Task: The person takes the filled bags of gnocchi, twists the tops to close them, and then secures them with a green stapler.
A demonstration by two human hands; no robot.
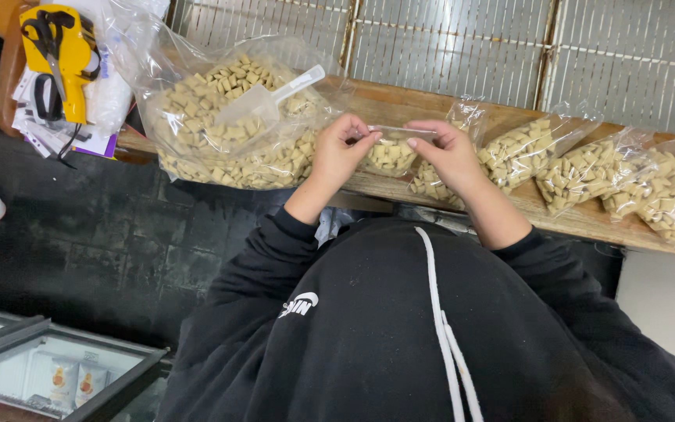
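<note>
Because the small clear bag (391, 153) of tan pieces hangs over the worktop (587, 219) edge, held only by its top strip, a slipped pinch could drop it to the floor. The left hand (339, 153) and right hand (448, 153) meet at chest height, wrists raised, fingers closed on the strip's ends.

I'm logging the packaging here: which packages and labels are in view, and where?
Small clear bag: between both hands, holding beige pieces.
Big clear bag: left on bench, white scoop inside.
Filled small bags: row along bench, right.
Packets: in glass-topped case, bottom left, pale with orange.
</note>
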